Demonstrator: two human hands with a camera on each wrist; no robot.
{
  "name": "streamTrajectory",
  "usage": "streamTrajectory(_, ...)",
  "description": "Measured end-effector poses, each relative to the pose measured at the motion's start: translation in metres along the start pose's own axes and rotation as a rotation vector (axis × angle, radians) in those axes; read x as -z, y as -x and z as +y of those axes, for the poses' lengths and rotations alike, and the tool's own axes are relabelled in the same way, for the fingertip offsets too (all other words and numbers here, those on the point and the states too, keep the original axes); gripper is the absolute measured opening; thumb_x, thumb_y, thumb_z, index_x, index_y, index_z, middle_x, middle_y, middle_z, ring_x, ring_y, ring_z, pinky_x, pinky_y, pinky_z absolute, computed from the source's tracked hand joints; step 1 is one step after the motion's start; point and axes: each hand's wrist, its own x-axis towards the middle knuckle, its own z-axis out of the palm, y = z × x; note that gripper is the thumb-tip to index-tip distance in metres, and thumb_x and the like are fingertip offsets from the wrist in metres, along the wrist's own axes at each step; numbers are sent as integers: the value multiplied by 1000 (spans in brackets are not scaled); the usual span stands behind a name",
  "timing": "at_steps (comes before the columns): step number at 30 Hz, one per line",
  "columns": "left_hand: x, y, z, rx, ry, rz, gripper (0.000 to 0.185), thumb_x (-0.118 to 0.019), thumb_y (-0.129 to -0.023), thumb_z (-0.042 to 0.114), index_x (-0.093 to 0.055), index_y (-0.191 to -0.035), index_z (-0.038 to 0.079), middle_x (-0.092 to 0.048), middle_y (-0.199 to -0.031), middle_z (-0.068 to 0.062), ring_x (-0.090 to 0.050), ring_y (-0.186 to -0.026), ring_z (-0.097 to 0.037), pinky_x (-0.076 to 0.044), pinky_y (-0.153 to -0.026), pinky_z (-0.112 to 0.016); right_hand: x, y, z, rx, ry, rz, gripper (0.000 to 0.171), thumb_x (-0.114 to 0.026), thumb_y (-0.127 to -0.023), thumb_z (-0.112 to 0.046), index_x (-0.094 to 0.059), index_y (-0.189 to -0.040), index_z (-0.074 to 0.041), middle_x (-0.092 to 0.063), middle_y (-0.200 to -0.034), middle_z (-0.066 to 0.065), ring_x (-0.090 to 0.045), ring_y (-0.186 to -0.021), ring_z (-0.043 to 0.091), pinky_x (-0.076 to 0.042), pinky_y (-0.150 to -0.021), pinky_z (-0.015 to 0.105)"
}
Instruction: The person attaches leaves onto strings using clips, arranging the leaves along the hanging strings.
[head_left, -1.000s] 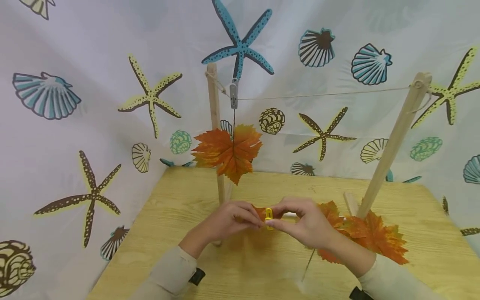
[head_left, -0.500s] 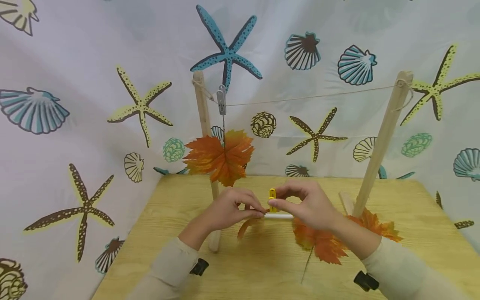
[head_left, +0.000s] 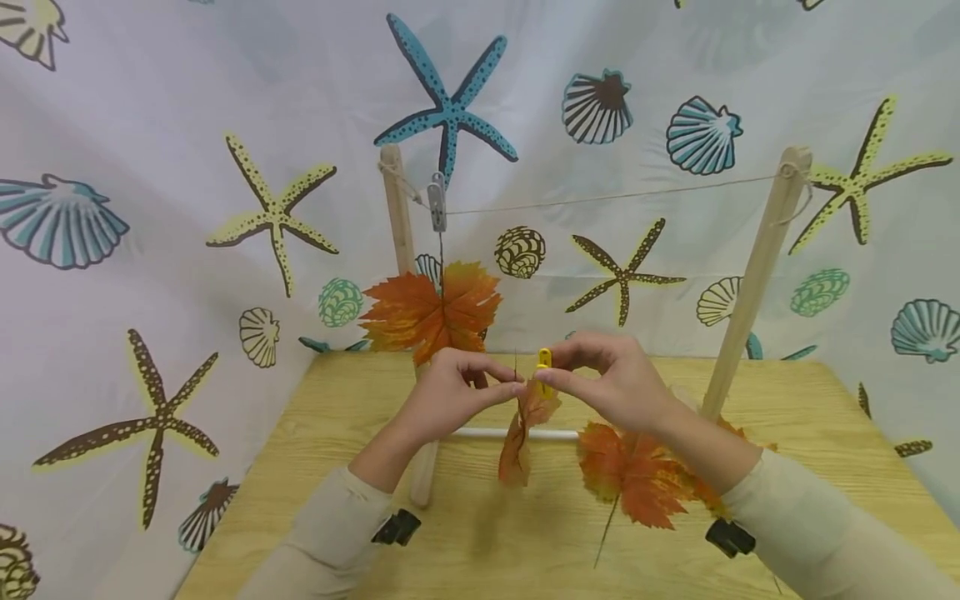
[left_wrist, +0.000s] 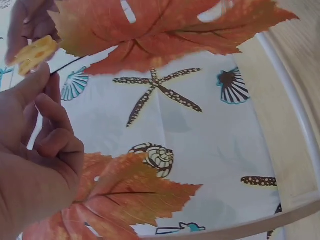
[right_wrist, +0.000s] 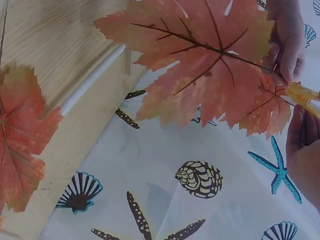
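My left hand pinches the thin dark stem of an orange artificial maple leaf, which hangs below the fingertips. Right beside it, my right hand holds a yellow clothespin between thumb and fingers, close to the stem. In the right wrist view the held leaf spreads wide, its stem running to the fingertips near the yellow clothespin. Behind the left hand, another maple leaf hangs by its stem from a grey clothespin on a string.
The string runs between a left wooden post and a right wooden post. A white rod crosses low between them. More maple leaves lie on the wooden table under the right forearm. A patterned curtain stands behind.
Both hands have risen away from the tabletop, carrying the leaf and the yellow clothespin. The held leaf now hangs down with its stem pointing up. The head view has shifted slightly.
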Motion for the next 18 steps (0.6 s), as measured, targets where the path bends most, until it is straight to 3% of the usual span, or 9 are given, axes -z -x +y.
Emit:
streamTrajectory(3, 1, 0, 7, 71, 26, 44, 10, -80, -86, 30, -81, -91, 21, -76, -91, 5, -47, -56, -15, -37, -48, -25, 2, -1, 0, -26, 17, 16, 10, -76, -89, -14, -76, -99, -12, -74, -94, 2, -70, -88, 11, -57, -81, 29)
streamTrajectory(8, 1, -6, 15, 135, 24, 60, 11, -80, -86, 31, -81, -89, 20, -75, -90, 4, -53, -61, -18, -46, -55, -28, 7, -5, 0, -43, 23, 30, 11, -75, -90, -14, -77, -100, -10, -75, -96, 4, -71, -91, 11, -57, -82, 30)
streamTrajectory(18, 6, -21, 34, 130, -55, 198, 14, -79, -86, 32, -82, -90, 18, -76, -85, 3, -50, -58, -17, -39, -48, -26, 18, -30, -13, 71, 98, 57, 16, -74, -90, -11, -78, -104, -6, -76, -99, 7, -73, -88, 12, -58, -74, 27)
